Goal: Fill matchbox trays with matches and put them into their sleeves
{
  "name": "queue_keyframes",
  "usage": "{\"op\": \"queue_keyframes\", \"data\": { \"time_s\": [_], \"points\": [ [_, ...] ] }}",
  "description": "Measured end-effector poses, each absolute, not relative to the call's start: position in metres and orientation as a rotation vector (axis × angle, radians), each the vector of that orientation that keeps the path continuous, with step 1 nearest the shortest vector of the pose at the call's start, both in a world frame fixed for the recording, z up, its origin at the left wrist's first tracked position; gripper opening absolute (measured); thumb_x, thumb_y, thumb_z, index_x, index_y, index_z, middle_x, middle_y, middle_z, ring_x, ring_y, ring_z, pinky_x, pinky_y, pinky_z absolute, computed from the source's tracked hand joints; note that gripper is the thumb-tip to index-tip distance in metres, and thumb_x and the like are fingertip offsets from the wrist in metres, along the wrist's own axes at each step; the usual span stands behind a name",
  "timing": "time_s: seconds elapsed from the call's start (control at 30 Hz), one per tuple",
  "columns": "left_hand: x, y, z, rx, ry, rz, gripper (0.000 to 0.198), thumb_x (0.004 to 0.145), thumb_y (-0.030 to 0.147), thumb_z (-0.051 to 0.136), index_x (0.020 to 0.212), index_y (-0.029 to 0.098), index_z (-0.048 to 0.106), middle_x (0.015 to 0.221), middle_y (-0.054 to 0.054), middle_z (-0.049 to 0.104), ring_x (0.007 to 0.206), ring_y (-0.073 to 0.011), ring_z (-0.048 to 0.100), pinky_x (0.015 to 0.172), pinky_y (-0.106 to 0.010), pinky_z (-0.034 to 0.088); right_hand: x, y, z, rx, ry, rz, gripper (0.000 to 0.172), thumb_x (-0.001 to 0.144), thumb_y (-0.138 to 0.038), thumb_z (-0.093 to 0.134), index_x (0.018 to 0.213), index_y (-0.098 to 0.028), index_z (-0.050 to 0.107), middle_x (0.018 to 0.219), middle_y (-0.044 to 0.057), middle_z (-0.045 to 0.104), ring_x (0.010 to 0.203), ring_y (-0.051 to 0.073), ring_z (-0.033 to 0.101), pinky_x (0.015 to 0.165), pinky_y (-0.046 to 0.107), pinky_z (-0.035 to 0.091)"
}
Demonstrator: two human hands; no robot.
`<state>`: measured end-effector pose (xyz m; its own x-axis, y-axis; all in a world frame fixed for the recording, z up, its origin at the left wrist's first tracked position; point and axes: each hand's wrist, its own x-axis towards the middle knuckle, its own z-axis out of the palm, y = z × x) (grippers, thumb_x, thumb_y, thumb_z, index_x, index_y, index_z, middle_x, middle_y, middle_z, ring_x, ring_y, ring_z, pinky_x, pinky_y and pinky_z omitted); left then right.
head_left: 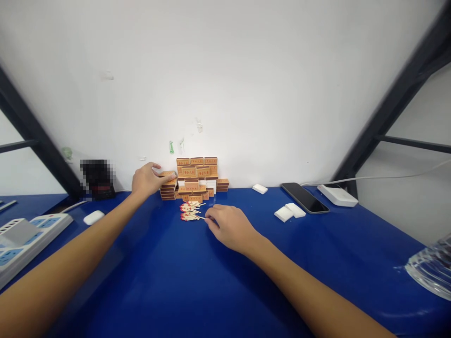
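A pile of orange matchboxes (198, 178) is stacked against the white wall at the back of the blue table (169, 281). My left hand (148, 179) reaches to the left end of the pile and grips the top matchbox (168, 175) of a short stack there. In front of the pile lies a heap of red-tipped matches (190, 211). My right hand (227, 227) rests on the table beside the heap, its fingertips pinching a match at the heap's right edge.
Three white inner trays (289, 211) (260, 188) lie right of the pile, then a dark phone (304, 197) and a white box (337, 195) with a cable. A power strip (24, 239) and white earbud case (93, 217) sit left. Clear plastic (431, 270) shows at right.
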<state>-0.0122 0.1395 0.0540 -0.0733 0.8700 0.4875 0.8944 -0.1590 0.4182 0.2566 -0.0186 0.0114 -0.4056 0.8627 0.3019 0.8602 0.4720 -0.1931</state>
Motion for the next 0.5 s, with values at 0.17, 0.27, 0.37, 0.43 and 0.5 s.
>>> {"op": "queue_keyframes", "data": {
  "time_s": [0.17, 0.27, 0.37, 0.43, 0.5],
  "points": [
    [-0.005, 0.140, 0.056, -2.076, -2.050, -1.025, 0.059, 0.070, 0.062, 0.082, 0.108, 0.019, 0.068, 0.101, -0.012, 0.078, 0.098, -0.0332, 0.071, 0.077, -0.036, 0.048, 0.256, -0.020, 0.015, -1.469, -2.369, 0.016, 0.024, 0.105, -0.027, 0.050, 0.102, -0.020, 0.073, 0.100, 0.006, 0.076, 0.092, 0.021, 0.070, 0.077, 0.030, 0.045],
    [-0.002, 0.137, 0.057, -2.058, -2.072, -1.021, 0.060, 0.071, 0.064, 0.081, 0.108, 0.018, 0.068, 0.102, -0.013, 0.077, 0.100, -0.0350, 0.071, 0.077, -0.038, 0.048, 0.257, -0.020, 0.016, -1.479, -2.369, 0.021, 0.024, 0.104, -0.026, 0.050, 0.102, -0.020, 0.073, 0.099, 0.006, 0.076, 0.092, 0.021, 0.070, 0.077, 0.031, 0.045],
    [0.000, 0.129, 0.058, -2.023, -2.087, -1.036, 0.065, 0.074, 0.071, 0.075, 0.110, 0.018, 0.066, 0.102, -0.014, 0.077, 0.102, -0.0362, 0.070, 0.078, -0.039, 0.049, 0.257, -0.020, 0.016, -1.490, -2.365, 0.021, 0.024, 0.105, -0.027, 0.050, 0.103, -0.020, 0.072, 0.100, 0.006, 0.076, 0.093, 0.021, 0.070, 0.077, 0.031, 0.045],
    [0.001, 0.122, 0.057, -2.022, -2.062, -1.027, 0.073, 0.074, 0.076, 0.071, 0.118, 0.017, 0.064, 0.103, -0.015, 0.077, 0.102, -0.0376, 0.070, 0.080, -0.040, 0.050, 0.258, -0.019, 0.016, -1.499, -2.362, 0.020, 0.023, 0.105, -0.027, 0.050, 0.102, -0.021, 0.072, 0.100, 0.007, 0.076, 0.093, 0.021, 0.070, 0.077, 0.031, 0.044],
    [0.001, 0.116, 0.057, -2.041, -2.043, -0.979, 0.083, 0.073, 0.080, 0.069, 0.125, 0.016, 0.061, 0.106, -0.017, 0.077, 0.104, -0.0396, 0.070, 0.081, -0.041, 0.050, 0.258, -0.018, 0.015, -1.505, -2.361, 0.020, 0.023, 0.104, -0.027, 0.050, 0.101, -0.021, 0.072, 0.100, 0.007, 0.076, 0.093, 0.022, 0.070, 0.076, 0.031, 0.044]
  ]
}}
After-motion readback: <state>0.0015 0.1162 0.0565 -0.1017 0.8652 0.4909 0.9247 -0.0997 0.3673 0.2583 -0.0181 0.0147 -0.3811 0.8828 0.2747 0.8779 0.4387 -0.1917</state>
